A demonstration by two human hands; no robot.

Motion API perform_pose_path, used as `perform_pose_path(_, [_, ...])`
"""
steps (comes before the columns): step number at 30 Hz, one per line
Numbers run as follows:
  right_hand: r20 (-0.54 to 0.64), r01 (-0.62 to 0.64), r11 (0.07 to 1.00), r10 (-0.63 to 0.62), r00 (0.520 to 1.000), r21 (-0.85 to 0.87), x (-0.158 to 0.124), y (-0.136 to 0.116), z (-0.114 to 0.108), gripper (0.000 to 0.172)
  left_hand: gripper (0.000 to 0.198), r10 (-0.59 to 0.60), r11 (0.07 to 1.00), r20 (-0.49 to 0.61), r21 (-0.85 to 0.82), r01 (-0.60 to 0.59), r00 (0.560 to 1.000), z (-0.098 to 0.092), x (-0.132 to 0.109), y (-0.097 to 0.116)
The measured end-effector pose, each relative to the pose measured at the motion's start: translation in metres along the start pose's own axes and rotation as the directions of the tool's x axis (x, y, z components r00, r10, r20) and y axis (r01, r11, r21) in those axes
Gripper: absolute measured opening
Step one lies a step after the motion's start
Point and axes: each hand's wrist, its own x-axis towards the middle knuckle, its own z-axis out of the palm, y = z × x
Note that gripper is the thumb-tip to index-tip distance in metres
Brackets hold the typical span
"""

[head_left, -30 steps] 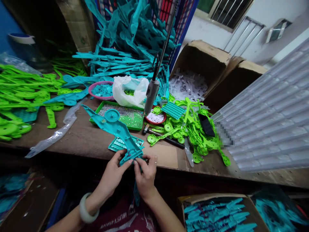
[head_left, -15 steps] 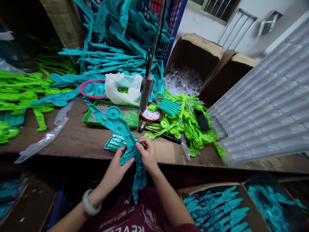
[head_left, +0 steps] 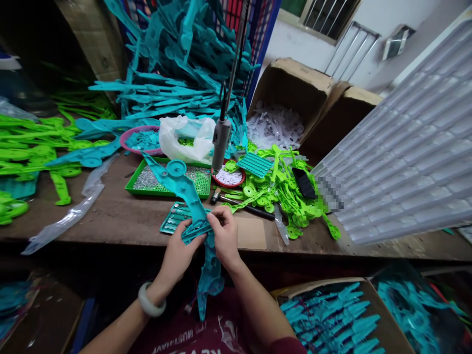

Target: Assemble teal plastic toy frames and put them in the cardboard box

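Both my hands hold one long teal plastic part (head_left: 184, 189) over the near edge of the wooden bench (head_left: 121, 219). My left hand (head_left: 180, 250) grips it from below at the middle. My right hand (head_left: 225, 232) pinches the same middle section from the right. The part's round-ended upper arm points up and left over a green tray (head_left: 147, 183). Its lower end hangs down toward my lap, with thin wires trailing from it. A small teal tray (head_left: 173, 220) of round pieces lies just behind my fingers.
A hanging grey screwdriver (head_left: 220, 140) dangles above a red dish (head_left: 228, 178). Bright green parts (head_left: 283, 189) pile to the right, more lie at left. Teal parts heap at the back. A white ribbed panel (head_left: 413, 152) leans at right. Cardboard boxes (head_left: 332, 319) hold teal parts below.
The teal part has turned so its lower end now hangs further down toward my lap. My hands have shifted slightly up along it, staying closed on it.
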Motion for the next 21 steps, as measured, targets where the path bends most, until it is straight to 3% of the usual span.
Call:
perform_pose_path(3, [0.015, 0.175, 0.973, -0.174, 0.985, -0.15, 0.002, -0.007, -0.005, 0.012, 0.055, -0.059, 0.989, 0.207, -0.122, 0.085, 0.976, -0.006, 0.0, 0.007])
perform_pose_path(6, [0.109, 0.231, 0.959, -0.215, 0.97, -0.162, 0.004, -0.011, -0.006, 0.009, 0.059, -0.134, 0.932, 0.327, -0.28, 0.231, 0.936, -0.009, -0.006, 0.006])
perform_pose_path(11, [0.025, 0.089, 0.994, -0.088, 0.996, -0.067, 0.006, -0.009, 0.001, 0.015, 0.057, -0.153, 0.937, 0.184, -0.285, 0.201, 0.971, -0.008, -0.009, 0.002])
perform_pose_path(16, [-0.001, -0.077, 0.994, 0.077, 0.997, 0.077, 0.009, -0.009, 0.01, 0.018, 0.059, -0.19, 0.883, 0.231, -0.384, 0.269, 0.954, -0.01, -0.004, 0.011])
perform_pose_path(19, [-0.113, 0.096, 0.995, -0.091, 0.989, 0.037, 0.012, -0.018, 0.012, 0.017, 0.054, -0.218, 0.866, 0.193, -0.414, 0.281, 0.957, -0.019, -0.002, 0.012])
perform_pose_path(21, [-0.337, 0.289, 0.957, -0.277, 0.9, -0.015, 0.015, -0.03, 0.006, 0.014, 0.051, -0.269, 0.845, 0.181, -0.428, 0.322, 0.946, -0.031, -0.003, 0.01])
